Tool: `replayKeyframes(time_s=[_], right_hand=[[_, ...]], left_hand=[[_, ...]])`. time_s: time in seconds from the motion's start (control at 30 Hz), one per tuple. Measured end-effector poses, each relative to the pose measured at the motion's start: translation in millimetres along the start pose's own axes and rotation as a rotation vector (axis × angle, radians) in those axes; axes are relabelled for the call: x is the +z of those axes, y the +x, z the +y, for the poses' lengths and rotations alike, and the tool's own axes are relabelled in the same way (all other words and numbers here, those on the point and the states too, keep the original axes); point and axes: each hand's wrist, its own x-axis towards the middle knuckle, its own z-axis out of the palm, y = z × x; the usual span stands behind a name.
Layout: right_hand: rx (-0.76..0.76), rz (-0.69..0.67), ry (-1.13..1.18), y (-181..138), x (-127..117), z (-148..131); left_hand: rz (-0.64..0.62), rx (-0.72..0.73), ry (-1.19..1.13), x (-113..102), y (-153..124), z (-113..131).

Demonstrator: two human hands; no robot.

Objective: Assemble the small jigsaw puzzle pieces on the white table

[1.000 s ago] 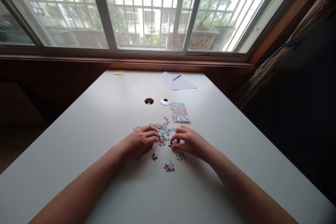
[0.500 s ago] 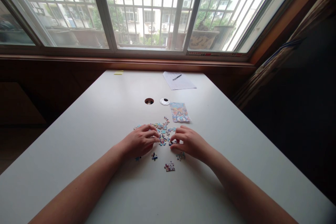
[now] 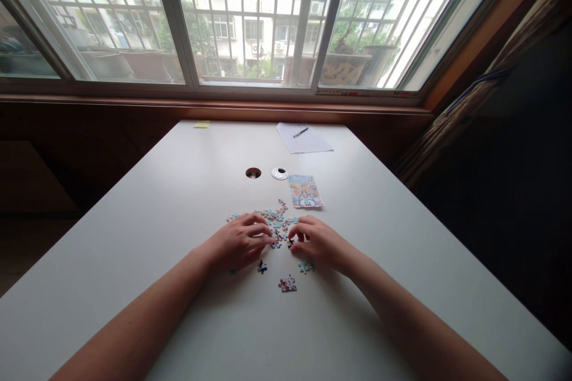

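My left hand (image 3: 245, 239) has its fingers curled, the fingertips on the left edge of a small joined section of jigsaw puzzle (image 3: 277, 244). Just to the right, my right hand (image 3: 316, 241) pinches a dark puzzle piece (image 3: 291, 244) between thumb and fingers, low over the table. Loose puzzle pieces (image 3: 270, 215) lie in a pile beyond both hands. Nearer to me are a blue-black piece (image 3: 262, 266), a joined reddish clump (image 3: 288, 284) and a greenish clump (image 3: 306, 266). The hands partly hide some pieces.
A colourful picture sheet (image 3: 305, 191) lies behind the pieces on the white table (image 3: 179, 190). Farther back are a cable hole (image 3: 253, 173), its round cover (image 3: 279, 174), papers (image 3: 308, 141) with a pen (image 3: 301, 132), and a yellow note (image 3: 201, 125). A barred window is beyond.
My left fingertips have shifted slightly right, farther over the joined puzzle section. My right hand keeps its pinch on the dark piece, almost in place.
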Motion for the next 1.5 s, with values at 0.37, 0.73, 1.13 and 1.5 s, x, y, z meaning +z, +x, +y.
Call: replayKeyframes(time_s=[0.37,0.73,1.13,1.5], right_hand=[[-0.120,0.053,-0.086,4,11,-6],[-0.101,0.044,-0.120,3,8,-8],[-0.174,0.089,-0.104,2,5,3],[-0.193,0.092,-0.073,-3,-4,12]], left_hand=[[-0.005,0.010,-0.028,-2,2,4],[0.001,0.009,-0.034,-4,3,5],[-0.002,0.002,-0.032,-2,1,3],[-0.044,-0.006,-0.008,1,2,3]])
